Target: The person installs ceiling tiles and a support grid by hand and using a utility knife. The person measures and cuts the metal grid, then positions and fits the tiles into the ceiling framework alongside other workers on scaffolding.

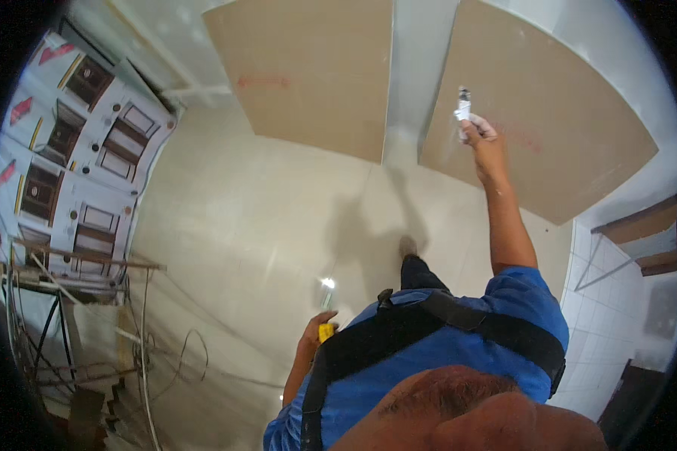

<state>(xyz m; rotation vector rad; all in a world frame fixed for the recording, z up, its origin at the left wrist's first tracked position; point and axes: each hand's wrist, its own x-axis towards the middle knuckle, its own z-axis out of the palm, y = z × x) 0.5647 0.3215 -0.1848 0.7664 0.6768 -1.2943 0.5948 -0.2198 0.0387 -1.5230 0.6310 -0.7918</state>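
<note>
My right hand (485,146) is raised ahead of me at the end of an outstretched arm. Its fingers grip a small, narrow white-smeared tool (464,107) with a dark tip; the exact kind is too small to tell. This hand is in front of a large brown board (549,113) that leans upright on the wall. Low by my left side, my left hand (310,335) is closed round a yellow-bodied tool (326,332). A thin pale strip appears to stick out ahead of it, towards a bright glint. My torso partly hides this hand's arm.
A second brown board (316,75) leans left of the first, with a grey-white strip between them. Beige floor tiles (203,195) spread below. At left are a printed white sheet (90,150), a metal frame (139,331) and loose cables (195,353). White wall tiles (590,301) line the right.
</note>
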